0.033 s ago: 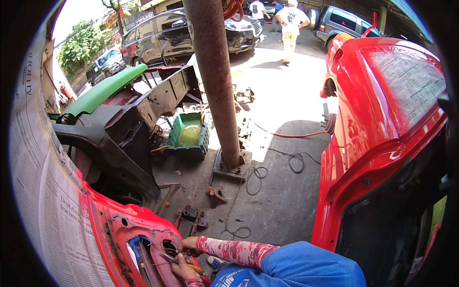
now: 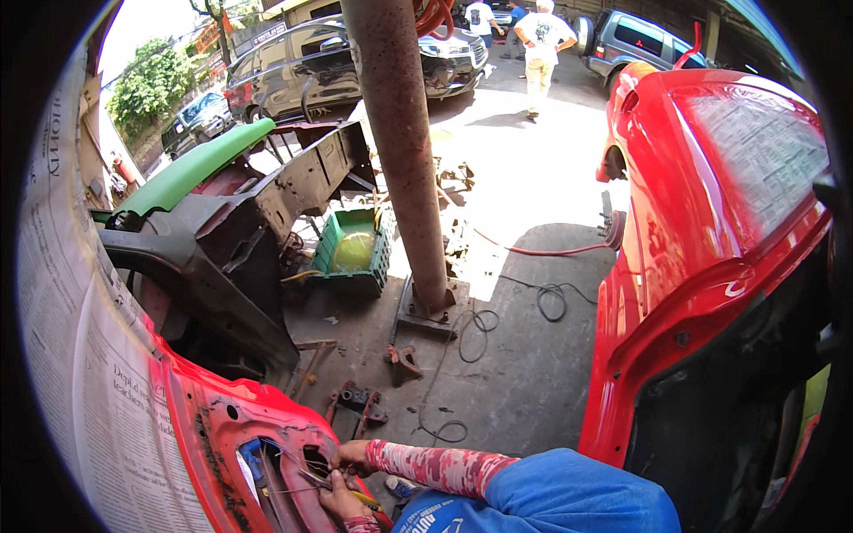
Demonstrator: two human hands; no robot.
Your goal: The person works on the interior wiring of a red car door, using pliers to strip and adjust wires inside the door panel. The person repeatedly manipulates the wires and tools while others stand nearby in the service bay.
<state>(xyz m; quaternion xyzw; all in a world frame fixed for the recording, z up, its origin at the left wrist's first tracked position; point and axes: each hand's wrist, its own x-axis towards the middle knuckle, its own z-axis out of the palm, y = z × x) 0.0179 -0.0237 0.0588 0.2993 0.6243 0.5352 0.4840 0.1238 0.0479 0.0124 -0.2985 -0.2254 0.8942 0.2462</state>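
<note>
A bare red car door panel (image 2: 222, 400) stands at the lower left, with cut-outs in its inner face. My left hand (image 2: 339, 499) is closed around pliers (image 2: 362, 497) with yellow and red handles, whose jaws point left over the panel. Just above it, my right hand (image 2: 354, 455) reaches in from the right, fingers pinched at the edge of a dark opening. Thin wire strands (image 2: 286, 490) run from the fingers across the opening. What exactly the right fingertips grip is small and partly hidden. Something blue (image 2: 253, 466) shows inside another cut-out.
Newspaper masking (image 2: 80, 355) covers the left side. A rusty post (image 2: 395, 151) rises ahead, near a green crate (image 2: 351, 253) and a stripped car front (image 2: 222, 231). A red car body (image 2: 657, 222) stands right. Cables (image 2: 551, 302) and a jack (image 2: 358, 401) lie on the floor. A person (image 2: 542, 53) stands far off.
</note>
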